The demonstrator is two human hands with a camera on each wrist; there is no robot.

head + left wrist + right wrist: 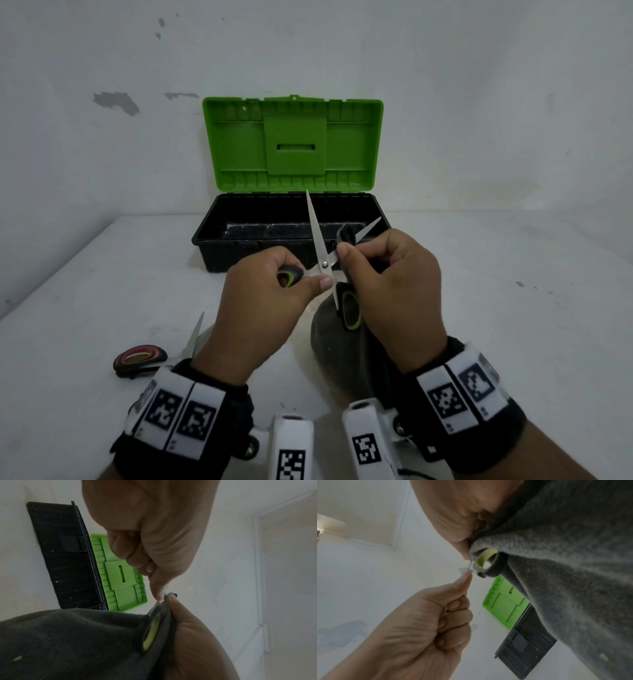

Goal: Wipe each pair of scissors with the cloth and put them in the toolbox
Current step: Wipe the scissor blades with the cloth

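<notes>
Nearest in the head view are the black wrist straps [191, 418] with white panels printed in square black-and-white code patterns; no readable words show on them. Only this view shows a second pair of scissors [150, 356], with red-and-black handles, lying on the white desk [513, 308] at the near left, its blades partly hidden by the left forearm.

Above the desk, both hands work on the green-handled scissors [323, 263], whose blades are spread wide apart. The left hand [263, 294] is curled round one handle loop, thumb lying along it towards the pivot. The right hand [387, 274] pinches the dark grey cloth [329, 339] round the right-pointing blade, whose tip pokes out past the fingers; the rest of the cloth hangs down from the hand. The other handle loop lies against the cloth below the right thumb.

The wrist views show what the head view does not: the yellow-green lining of that free loop pressed into the cloth's nap, a wall panel or door frame, and the black latch on the toolbox's near wall.

Farther off, against the wall, the toolbox [212, 240] stands on the desk with its green lid [236, 144] upright and open. What lies inside the black tray cannot be told.
</notes>
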